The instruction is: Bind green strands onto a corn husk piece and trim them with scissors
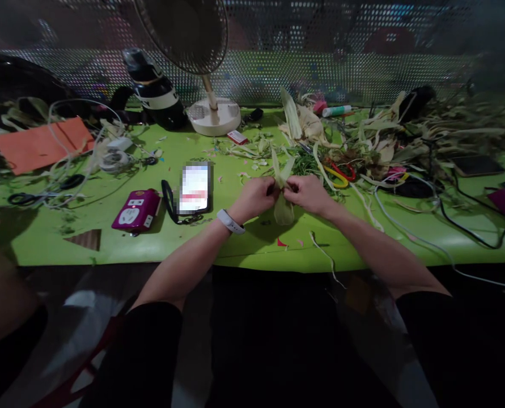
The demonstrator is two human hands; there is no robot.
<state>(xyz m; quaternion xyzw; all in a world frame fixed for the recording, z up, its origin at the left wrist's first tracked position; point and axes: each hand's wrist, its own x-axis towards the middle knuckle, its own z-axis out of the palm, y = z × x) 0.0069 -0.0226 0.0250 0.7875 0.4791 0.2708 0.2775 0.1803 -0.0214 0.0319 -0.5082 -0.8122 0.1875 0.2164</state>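
Note:
Between my two hands is a pale green corn husk (283, 212), its strips spreading above and below the pinched middle. My left hand (256, 198), with a white band on the wrist, is closed on the husk's left side. From the right, my right hand (306, 191) pinches the same husk with curled fingers. The fingertips nearly meet, and they hide the middle of the husk. Just beyond my right hand lie scissors with red and yellow handles (336, 178) and a heap of green strands (300, 163). A thin husk strip (323, 252) hangs over the table's front edge.
A lit phone (195, 190) and a purple power socket (137, 211) lie left of my hands. Behind stand a fan (213, 116) and a dark bottle (156, 93). Dried husks (380, 139), cables and a glue stick (336, 111) cover the right side. Another person's arm (3, 300) is at far left.

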